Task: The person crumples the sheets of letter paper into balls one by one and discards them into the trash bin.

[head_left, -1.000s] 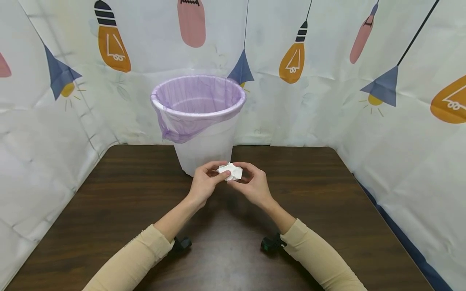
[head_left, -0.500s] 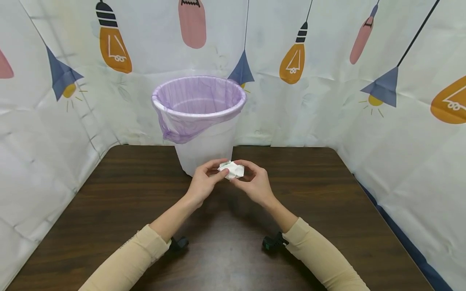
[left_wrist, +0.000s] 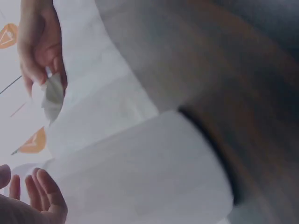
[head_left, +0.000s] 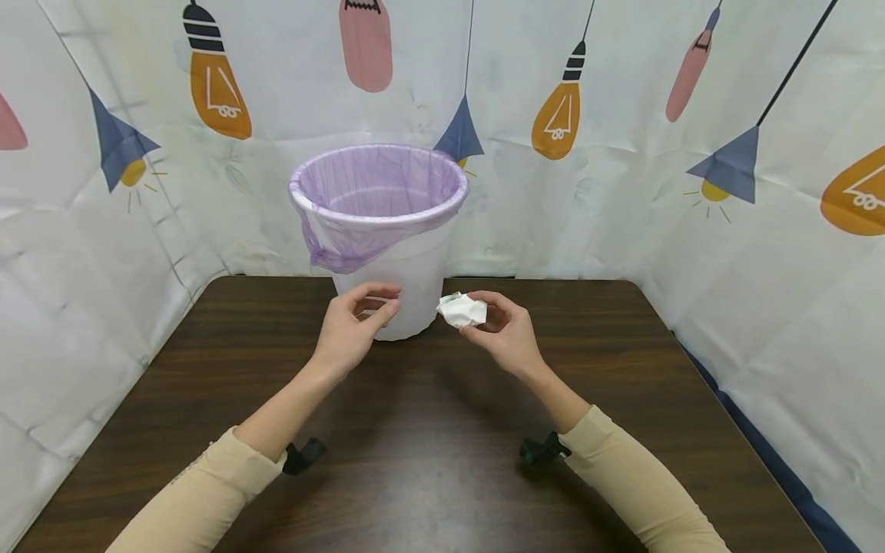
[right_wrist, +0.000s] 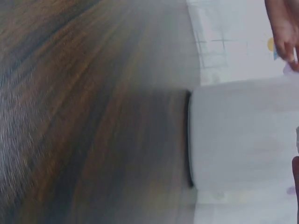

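A crumpled white piece of paper (head_left: pixel 462 310) is pinched between the thumb and fingers of my right hand (head_left: pixel 508 332), above the table in front of the bin. My left hand (head_left: pixel 356 326) is apart from it to the left, fingers loosely bent with nothing between them. Behind the hands stands a white trash bin (head_left: pixel 415 269) with a purple liner (head_left: pixel 346 250) folded over its rim. In the left wrist view the paper (left_wrist: pixel 53 97) hangs from the right hand's fingertips. Only a sliver of the right hand shows at the edge of the right wrist view.
A dark wood-grain table (head_left: pixel 442 461) lies under both arms. White curtains (head_left: pixel 622 215) printed with lamps and bulbs enclose it at the back and sides. Black wrist mounts (head_left: pixel 303 455) are strapped below each sleeve cuff.
Both hands were on the crumpled paper. The left hand has let go and moved left; the right hand has moved slightly right and up with the paper.
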Tool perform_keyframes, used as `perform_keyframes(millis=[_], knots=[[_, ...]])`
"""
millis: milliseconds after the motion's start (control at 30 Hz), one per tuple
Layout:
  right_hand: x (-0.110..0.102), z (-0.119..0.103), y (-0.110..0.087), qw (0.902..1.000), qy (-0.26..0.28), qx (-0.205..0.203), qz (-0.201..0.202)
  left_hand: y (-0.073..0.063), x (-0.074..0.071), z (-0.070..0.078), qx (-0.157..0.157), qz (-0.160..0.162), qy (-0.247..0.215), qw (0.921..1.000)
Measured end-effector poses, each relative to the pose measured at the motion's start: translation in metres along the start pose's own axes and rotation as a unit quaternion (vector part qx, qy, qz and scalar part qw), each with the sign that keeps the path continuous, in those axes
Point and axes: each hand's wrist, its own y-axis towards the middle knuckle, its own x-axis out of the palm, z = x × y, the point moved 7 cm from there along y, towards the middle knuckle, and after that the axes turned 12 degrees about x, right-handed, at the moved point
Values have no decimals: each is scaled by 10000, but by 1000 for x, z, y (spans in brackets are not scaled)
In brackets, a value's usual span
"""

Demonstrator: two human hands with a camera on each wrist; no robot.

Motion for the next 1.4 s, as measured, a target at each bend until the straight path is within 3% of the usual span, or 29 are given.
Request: perform_keyframes(millis=[200, 333, 633, 767, 900, 1133, 1400], knots=[[-14, 9, 11, 9999, -84, -80, 53, 11, -32, 25, 674, 758, 106, 9948], [-20, 2, 14, 9997, -125, -196, 49, 21, -54, 36, 771, 1401, 66, 9871], [-32, -23, 22, 9988, -357, -321, 71, 44, -93, 39, 106, 1953, -367, 9800], [-37, -37, 28, 9986, -422, -315, 56, 55, -103, 34, -276, 2110, -913, 9728], [-39, -54, 34, 9980, -472, -430, 38, 65, -111, 29, -722, 2203, -1372, 9630], [-40, -89, 47, 9953, -508, -819, 98, 79, -114, 18, -1354, 2192, -2281, 9389], [-40, -114, 67, 9918, -469, -1174, 159, 88, -113, 13, -1552, 2112, -3019, 9166]])
